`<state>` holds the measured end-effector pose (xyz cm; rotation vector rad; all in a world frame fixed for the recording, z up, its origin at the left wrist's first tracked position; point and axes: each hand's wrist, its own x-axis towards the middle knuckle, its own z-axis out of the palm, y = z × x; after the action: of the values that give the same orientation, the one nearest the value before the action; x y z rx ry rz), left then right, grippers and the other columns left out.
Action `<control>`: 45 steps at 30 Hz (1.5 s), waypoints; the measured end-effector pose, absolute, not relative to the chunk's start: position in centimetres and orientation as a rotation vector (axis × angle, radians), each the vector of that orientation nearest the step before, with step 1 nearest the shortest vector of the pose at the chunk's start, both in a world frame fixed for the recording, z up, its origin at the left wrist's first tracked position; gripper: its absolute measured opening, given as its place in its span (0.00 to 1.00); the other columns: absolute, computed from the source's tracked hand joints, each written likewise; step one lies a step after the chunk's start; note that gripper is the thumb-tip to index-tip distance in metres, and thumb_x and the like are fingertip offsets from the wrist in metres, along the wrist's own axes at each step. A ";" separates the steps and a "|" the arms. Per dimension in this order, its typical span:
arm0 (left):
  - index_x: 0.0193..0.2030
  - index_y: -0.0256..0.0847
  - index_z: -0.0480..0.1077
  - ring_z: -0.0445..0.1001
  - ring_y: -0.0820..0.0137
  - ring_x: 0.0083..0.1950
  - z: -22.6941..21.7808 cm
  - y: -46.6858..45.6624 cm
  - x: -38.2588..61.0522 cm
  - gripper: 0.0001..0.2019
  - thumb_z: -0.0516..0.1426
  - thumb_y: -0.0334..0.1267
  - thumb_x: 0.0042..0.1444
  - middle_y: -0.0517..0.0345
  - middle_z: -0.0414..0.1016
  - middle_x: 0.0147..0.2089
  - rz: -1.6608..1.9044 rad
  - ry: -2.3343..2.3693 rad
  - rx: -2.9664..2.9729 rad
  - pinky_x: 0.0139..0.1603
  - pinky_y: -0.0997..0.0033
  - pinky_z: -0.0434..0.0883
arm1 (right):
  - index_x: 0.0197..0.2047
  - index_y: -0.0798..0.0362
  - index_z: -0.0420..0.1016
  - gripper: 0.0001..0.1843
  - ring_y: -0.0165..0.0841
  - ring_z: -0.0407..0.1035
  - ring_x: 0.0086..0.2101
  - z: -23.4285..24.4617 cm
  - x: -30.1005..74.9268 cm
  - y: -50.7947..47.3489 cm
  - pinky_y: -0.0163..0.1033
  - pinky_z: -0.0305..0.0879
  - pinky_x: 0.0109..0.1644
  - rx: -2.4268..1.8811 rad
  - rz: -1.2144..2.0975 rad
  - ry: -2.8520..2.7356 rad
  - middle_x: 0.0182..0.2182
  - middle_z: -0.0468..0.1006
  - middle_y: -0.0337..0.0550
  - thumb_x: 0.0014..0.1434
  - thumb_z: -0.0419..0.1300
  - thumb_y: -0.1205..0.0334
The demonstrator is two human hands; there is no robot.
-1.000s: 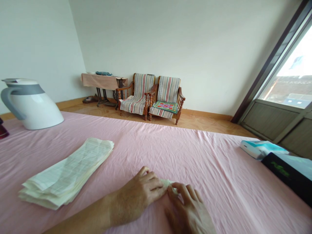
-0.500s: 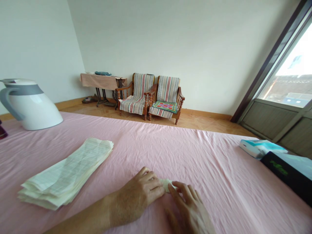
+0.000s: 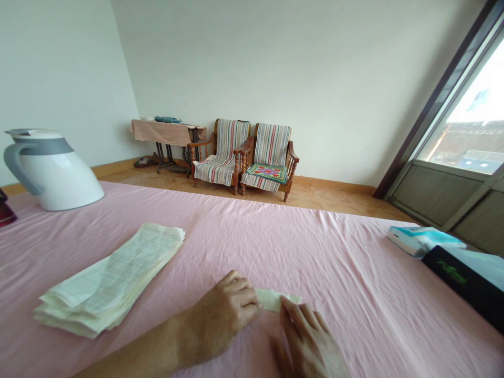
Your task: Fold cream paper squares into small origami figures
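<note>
A small pale folded strip of paper (image 3: 270, 300) lies flat on the pink cloth between my hands. My left hand (image 3: 220, 317) is closed over its left end, fingers curled, so that end is hidden. The bent fingertips of my right hand (image 3: 309, 336) press on the strip's right part, fingers close together; a corner of paper shows beyond them. To the left of my hands is a stack of pale, lined paper sheets (image 3: 114, 278), lying slantwise and untouched.
The pink cloth (image 3: 236, 236) is wrinkled. A white and grey jug (image 3: 71, 176) stands at the back left, with a dark red object (image 3: 6, 212) beside it. On the right are a blue and white tissue pack (image 3: 425, 239) and a black box (image 3: 452, 273). Two wooden armchairs (image 3: 244, 152) stand beyond.
My right hand has shifted slightly to the right along the paper strip, with its fingers drawn closer together. More of the strip shows between my hands. My left hand stays nearly in place.
</note>
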<state>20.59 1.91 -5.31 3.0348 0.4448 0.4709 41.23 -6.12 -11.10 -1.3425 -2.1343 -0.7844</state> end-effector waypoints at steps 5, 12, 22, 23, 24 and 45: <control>0.36 0.39 0.69 0.69 0.65 0.39 -5.5 2.1 20.3 0.07 0.52 0.26 0.60 0.56 0.74 0.36 0.471 0.465 2.994 0.44 0.64 0.61 | 0.39 0.52 0.73 0.16 0.42 0.68 0.34 -13.1 39.9 -6.0 0.47 0.66 0.35 -1.418 -0.697 -1.864 0.40 0.77 0.53 0.60 0.44 0.69; 0.31 0.38 0.66 0.70 0.67 0.36 -5.9 2.6 20.1 0.12 0.47 0.26 0.63 0.56 0.73 0.33 0.544 0.451 2.883 0.43 0.65 0.61 | 0.42 0.53 0.70 0.14 0.38 0.70 0.36 -12.1 41.0 -6.0 0.42 0.69 0.38 -1.389 -0.380 -1.907 0.42 0.74 0.52 0.58 0.47 0.71; 0.39 0.38 0.69 0.68 0.64 0.37 -5.6 2.2 20.4 0.09 0.48 0.27 0.62 0.53 0.72 0.35 0.501 0.478 2.959 0.40 0.64 0.62 | 0.58 0.44 0.66 0.25 0.43 0.72 0.37 -9.8 41.0 -5.9 0.45 0.68 0.34 -1.463 -0.600 -2.231 0.50 0.74 0.50 0.57 0.58 0.55; 0.39 0.38 0.69 0.68 0.64 0.37 -5.7 2.2 20.4 0.09 0.48 0.27 0.62 0.53 0.72 0.35 0.491 0.467 2.969 0.40 0.64 0.62 | 0.58 0.45 0.67 0.25 0.42 0.72 0.37 -9.7 41.1 -5.9 0.44 0.68 0.34 -1.461 -0.613 -2.241 0.49 0.74 0.50 0.57 0.58 0.54; 0.38 0.38 0.69 0.68 0.64 0.37 -5.7 2.3 20.4 0.09 0.49 0.27 0.62 0.53 0.72 0.35 0.488 0.458 2.976 0.40 0.64 0.62 | 0.57 0.47 0.68 0.24 0.42 0.71 0.37 -9.8 41.2 -5.9 0.44 0.67 0.34 -1.450 -0.632 -2.247 0.49 0.75 0.50 0.57 0.58 0.53; 0.44 0.38 0.67 0.66 0.64 0.40 -5.2 1.5 21.3 0.06 0.52 0.28 0.62 0.54 0.70 0.39 0.524 0.606 2.963 0.42 0.65 0.64 | 0.55 0.54 0.66 0.19 0.41 0.69 0.45 -10.4 41.4 -5.3 0.46 0.67 0.44 -1.422 -0.336 -2.039 0.50 0.74 0.51 0.61 0.50 0.66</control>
<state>21.34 1.48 -5.16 2.9635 0.6055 0.5241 41.36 -5.26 -10.42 -1.4219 -2.0394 -0.3360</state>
